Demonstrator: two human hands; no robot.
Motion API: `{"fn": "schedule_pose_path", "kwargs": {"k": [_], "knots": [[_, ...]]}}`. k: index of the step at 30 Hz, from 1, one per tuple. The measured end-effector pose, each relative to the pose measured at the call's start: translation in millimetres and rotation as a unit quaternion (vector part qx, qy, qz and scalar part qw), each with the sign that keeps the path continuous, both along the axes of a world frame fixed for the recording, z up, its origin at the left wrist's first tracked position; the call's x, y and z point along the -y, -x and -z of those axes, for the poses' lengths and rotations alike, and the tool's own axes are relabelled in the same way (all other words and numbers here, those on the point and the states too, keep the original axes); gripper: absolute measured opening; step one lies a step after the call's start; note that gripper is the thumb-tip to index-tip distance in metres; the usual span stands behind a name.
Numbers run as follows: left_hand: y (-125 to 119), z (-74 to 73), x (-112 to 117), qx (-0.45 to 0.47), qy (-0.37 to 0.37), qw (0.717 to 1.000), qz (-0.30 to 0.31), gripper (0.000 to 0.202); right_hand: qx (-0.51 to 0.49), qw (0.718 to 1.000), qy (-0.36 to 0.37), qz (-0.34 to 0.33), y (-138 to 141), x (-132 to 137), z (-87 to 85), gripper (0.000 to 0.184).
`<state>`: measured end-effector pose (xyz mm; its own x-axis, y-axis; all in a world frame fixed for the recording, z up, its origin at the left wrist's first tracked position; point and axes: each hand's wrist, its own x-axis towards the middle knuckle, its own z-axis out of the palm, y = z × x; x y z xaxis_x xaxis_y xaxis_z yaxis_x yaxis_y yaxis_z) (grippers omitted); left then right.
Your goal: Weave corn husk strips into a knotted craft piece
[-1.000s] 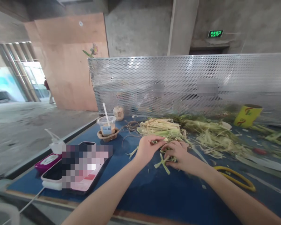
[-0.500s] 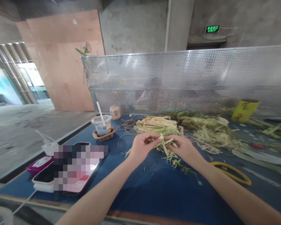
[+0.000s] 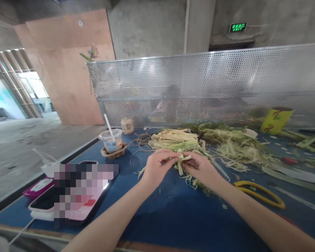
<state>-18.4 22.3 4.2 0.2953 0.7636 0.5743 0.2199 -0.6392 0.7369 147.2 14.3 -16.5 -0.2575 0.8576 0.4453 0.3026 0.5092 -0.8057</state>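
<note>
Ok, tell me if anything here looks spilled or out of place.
Nothing is spilled or broken. Torn leaf scraps lie strewn over the table beyond the right hand, which with the left hand pinches a leaf strip. The drink cup stands upright.

Leaf strips before husk pile

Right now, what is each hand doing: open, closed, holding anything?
Left hand: closed, pinching the leaf strips.
Right hand: closed, pinching the same leaf strips from the other side.
</note>
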Motion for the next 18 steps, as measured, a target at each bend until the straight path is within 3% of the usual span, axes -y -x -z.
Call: {"fn": "schedule_pose_path", "kwargs": {"k": [3,8,12,18], "knots": [[0.7,-1.7,1.4,-0.021,-0.005,1.000,-0.002,0.020,-0.021,1.000,0.005,-0.007,2.9,1.6,1.2,0.019],[-0.1,-4.8,6.3,-0.047,-0.006,0.999,0.017,0.024,-0.053,0.997,0.008,0.053,3.4,1.7,3.6,0.021],[-1.9,-3.8,8.3,-0.032,0.024,0.998,0.039,0.024,-0.081,0.995,0.011,0.061,1.4,0.5,4.0,0.017],[-5.7,1.9,7.2,-0.019,0.032,0.999,-0.002,0.021,-0.116,0.989,0.078,0.046,3.7,3.1,-3.6,0.022]]}}
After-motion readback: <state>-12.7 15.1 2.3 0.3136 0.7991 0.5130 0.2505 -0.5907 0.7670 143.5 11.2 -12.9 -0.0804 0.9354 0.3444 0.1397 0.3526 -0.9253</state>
